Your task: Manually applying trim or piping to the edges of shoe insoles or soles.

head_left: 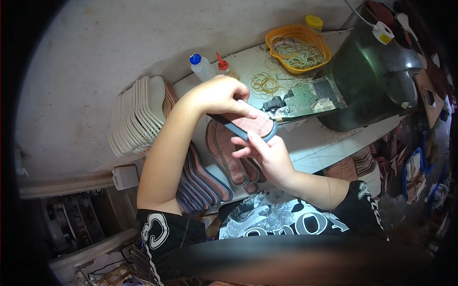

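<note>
A pink shoe sole with a dark blue-grey rim (pixel 260 125) is held up between my two hands, just in front of the flat arm of the green machine. My left hand (pixel 220 97) grips it from above, with the thumb lying across the pink face. Along the near edge, my right hand (pixel 269 156) pinches the rounded end between thumb and fingers. The sole's other end is partly hidden by my left hand and wrist. Below it on the white table lie several similar pink soles with dark rims (pixel 223 150).
Stacked pale soles (pixel 138 114) lean near the wall, above a row of dark-rimmed soles (pixel 200 178). A dark green machine (pixel 367 71) stands at right. Behind are an orange basket of bands (pixel 298 50), a blue-capped bottle (pixel 202 67) and a red-tipped bottle (pixel 224 66).
</note>
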Tool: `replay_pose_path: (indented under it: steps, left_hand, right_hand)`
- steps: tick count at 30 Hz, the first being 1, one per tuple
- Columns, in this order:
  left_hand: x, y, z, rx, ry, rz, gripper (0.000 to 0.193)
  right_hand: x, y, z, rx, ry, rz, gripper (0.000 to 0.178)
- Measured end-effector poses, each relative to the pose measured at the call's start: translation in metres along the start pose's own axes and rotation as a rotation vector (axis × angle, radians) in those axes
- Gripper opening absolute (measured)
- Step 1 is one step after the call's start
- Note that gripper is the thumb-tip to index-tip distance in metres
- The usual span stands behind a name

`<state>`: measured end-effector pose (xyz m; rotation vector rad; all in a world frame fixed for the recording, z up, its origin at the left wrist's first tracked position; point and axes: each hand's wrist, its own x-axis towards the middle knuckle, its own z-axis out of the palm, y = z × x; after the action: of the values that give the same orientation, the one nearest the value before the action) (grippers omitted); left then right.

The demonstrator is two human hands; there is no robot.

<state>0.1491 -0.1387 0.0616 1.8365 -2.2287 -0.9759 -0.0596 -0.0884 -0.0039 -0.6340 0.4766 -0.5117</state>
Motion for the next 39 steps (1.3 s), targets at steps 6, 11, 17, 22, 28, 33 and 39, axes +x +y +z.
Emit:
replay_pose_path:
  steps: [6, 11, 17, 22, 28, 33, 39]
  left_hand:
    - [0.013, 0.005, -0.010, -0.088, -0.105, -0.131, 0.047]
    - [0.000, 0.017, -0.004, -0.040, 0.025, -0.191, 0.042]
    - [-0.005, -0.005, 0.012, -0.270, 0.064, -0.188, 0.046]
    - [-0.017, 0.011, 0.016, -0.259, 0.065, -0.354, 0.044]
    - [-0.031, 0.036, 0.034, -0.130, 0.162, -0.262, 0.044]
    - [-0.035, 0.043, 0.045, -0.331, 0.140, -0.426, 0.043]
    - [-0.032, 0.046, 0.059, -0.893, 0.108, -0.544, 0.040]
  right_hand:
    - [0.006, -0.018, -0.003, 0.034, -0.004, 0.065, 0.039]
    - [0.005, -0.029, -0.008, 0.020, -0.032, 0.114, 0.038]
    - [0.008, -0.032, -0.009, 0.042, -0.044, 0.157, 0.037]
    - [0.010, -0.035, -0.016, 0.061, -0.085, 0.186, 0.037]
    - [0.011, -0.051, -0.027, -0.037, -0.067, 0.232, 0.035]
    - [0.012, -0.053, -0.033, -0.148, -0.062, 0.198, 0.029]
    - [0.011, -0.061, -0.046, -0.252, -0.092, 0.176, 0.025]
